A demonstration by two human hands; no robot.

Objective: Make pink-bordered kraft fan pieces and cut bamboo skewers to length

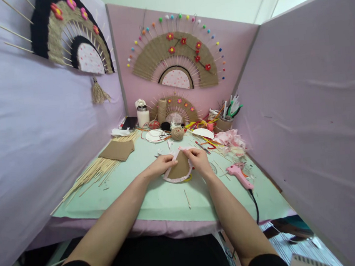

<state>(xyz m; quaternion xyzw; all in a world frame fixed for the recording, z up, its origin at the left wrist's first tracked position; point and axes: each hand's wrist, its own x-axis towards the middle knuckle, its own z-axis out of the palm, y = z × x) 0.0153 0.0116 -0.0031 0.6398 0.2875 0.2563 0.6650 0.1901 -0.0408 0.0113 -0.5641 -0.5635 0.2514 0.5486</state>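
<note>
Between my hands is a half-round piece of brown cardboard (179,168) with pale fabric folded over its curved edge. My left hand (164,163) pinches its upper left side, thumb and fingers together. On the other side, my right hand (198,159) grips the upper right edge near the top corner. The piece is held tilted just above the green table, its bare cardboard side facing me. A thin stick with a white tip (187,199) lies on the table nearer to me.
A pink glue gun (240,176) with a black cord lies at the right. Bamboo sticks (90,175) and a cardboard piece (118,150) spread on the left. A twine ball (178,133), a white bottle (143,116) and a tool pot (223,124) stand behind. Decorated fans (145,60) hang on the partitions.
</note>
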